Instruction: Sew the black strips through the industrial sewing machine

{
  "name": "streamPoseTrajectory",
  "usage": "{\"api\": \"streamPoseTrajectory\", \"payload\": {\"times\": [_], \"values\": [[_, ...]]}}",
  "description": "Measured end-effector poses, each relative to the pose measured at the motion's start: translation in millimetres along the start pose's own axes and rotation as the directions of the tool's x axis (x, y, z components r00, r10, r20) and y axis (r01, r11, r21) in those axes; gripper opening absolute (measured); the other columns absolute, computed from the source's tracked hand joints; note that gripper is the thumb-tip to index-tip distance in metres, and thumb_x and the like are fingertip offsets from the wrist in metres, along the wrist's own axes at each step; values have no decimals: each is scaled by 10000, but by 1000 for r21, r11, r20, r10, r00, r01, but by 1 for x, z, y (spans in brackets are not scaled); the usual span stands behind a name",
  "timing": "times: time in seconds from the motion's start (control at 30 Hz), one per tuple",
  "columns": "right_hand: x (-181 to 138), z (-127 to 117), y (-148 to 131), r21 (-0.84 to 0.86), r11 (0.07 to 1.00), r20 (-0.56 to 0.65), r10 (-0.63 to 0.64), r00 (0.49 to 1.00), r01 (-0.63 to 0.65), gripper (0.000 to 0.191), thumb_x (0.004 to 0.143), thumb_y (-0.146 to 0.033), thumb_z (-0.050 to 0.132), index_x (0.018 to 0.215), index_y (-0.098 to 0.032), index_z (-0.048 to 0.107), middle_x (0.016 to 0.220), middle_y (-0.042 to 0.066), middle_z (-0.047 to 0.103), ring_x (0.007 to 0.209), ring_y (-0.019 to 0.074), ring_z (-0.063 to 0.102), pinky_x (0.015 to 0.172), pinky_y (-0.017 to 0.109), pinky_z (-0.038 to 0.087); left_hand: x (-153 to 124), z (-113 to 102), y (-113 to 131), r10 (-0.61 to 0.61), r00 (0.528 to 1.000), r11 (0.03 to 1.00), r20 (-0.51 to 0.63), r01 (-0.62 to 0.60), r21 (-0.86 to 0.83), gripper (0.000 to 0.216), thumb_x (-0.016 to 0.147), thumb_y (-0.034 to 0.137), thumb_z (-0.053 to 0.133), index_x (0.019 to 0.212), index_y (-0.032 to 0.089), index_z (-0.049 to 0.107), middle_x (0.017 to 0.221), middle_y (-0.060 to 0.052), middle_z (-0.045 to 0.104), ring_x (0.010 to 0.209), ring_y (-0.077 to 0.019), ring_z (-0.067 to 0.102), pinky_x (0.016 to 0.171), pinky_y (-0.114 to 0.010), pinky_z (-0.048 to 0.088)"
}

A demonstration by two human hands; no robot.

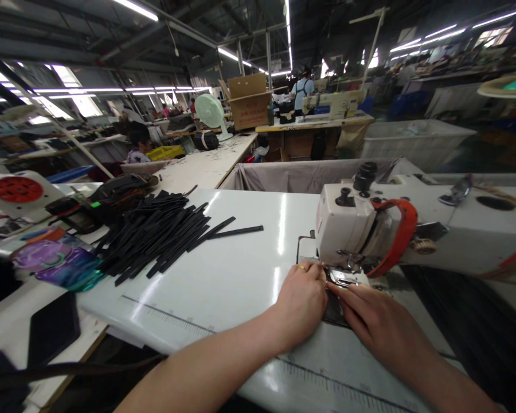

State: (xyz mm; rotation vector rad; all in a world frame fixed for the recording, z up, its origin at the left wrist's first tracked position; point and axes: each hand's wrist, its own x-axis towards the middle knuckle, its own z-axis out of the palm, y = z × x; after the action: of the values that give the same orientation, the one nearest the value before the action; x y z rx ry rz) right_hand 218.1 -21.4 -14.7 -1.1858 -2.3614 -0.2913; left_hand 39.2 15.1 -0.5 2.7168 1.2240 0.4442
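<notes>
Both of my hands are close together at the needle area of a white sewing machine [348, 229] with an orange-red strap on its head. My left hand [303, 298], a ring on one finger, has its fingers bent and pressed together just left of the presser foot [341, 278]. My right hand [378, 318] is on the near right side, thumb and fingers pinched near the foot. A dark, flat piece of material [337, 312] shows between the hands, its far end hidden by fingers and machine. On the table's left lies a heap of black strips [159, 235].
The white worktable [241, 275] has a ruler scale along its near edge. Left of it are a purple-teal pouch [60, 258] and a dark phone-like slab [54, 327]. Long black bands [468, 327] lie right. Behind stand a fan [210, 112], a cardboard box [249, 103] and a distant person [303, 89].
</notes>
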Motion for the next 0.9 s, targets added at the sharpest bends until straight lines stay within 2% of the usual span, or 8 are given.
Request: {"api": "streamPoseTrajectory", "payload": {"times": [0.13,0.27,0.4,0.47,0.6,0.7,0.83,0.9], "values": [[0,-1,-1,-16,999,-12,-28,1000,28,317,960,-176,353,1121,-139,623,937,93,710,753,209,678,618,340,549,3,-1,-13,-24,999,987,-43,17,-159,192,865,112,509,963,122,674,1014,-90,646,976,-243,563,893,-383,509],[-2,0,-2,-29,999,-10,-13,1000,12,312,972,-194,357,1133,-141,619,934,92,702,773,210,671,656,350,547,16,8,-37,-194,965,942,-177,133,-307,304,844,-3,470,966,168,688,1080,-59,645,1062,-189,556,977,-314,471],[-6,5,-3,-2,1000,10,20,1000,-20,301,958,-192,390,1144,-153,623,943,86,696,804,217,666,681,362,545,22,13,-43,-53,985,985,-161,25,-173,217,914,119,507,1010,196,686,1159,-66,622,1177,-228,510,1066,-395,412],[-7,6,-2,13,1000,15,27,1000,-27,299,951,-191,403,1144,-153,628,941,85,695,808,219,666,683,368,546,22,10,-40,-37,990,990,-136,17,-142,192,943,202,512,1003,199,694,1149,-69,626,1175,-231,514,1077,-405,403],[-6,6,-1,3,1000,-2,11,1000,-11,305,957,-197,394,1140,-149,633,945,87,699,802,212,669,685,363,551,19,0,-40,-168,977,976,-131,146,-163,178,934,278,561,932,211,727,1119,-75,638,1108,-240,547,1004,-405,450],[-4,4,-1,-38,999,-17,-25,1000,25,318,974,-201,359,1126,-139,632,920,86,701,781,203,672,681,353,553,18,-7,-44,-282,952,935,-118,246,-255,100,882,233,629,908,205,721,1069,-65,646,1012,-227,584,945,-373,470],[-3,2,-2,-74,996,-19,-43,999,41,337,986,-205,331,1137,-131,622,934,91,703,785,206,677,676,354,555,17,-11,-47,-447,894,808,31,418,-415,344,769,122,646,1110,153,621,886,-26,647,736,-169,591,702,-277,482],[-4,2,-3,-76,996,-18,-40,999,38,336,985,-207,336,1144,-129,621,955,95,704,787,209,678,673,359,556,16,-14,-51,-456,884,771,105,451,-450,329,732,119,636,1059,152,628,777,6,620,666,-153,555,616,-251,429]]}}
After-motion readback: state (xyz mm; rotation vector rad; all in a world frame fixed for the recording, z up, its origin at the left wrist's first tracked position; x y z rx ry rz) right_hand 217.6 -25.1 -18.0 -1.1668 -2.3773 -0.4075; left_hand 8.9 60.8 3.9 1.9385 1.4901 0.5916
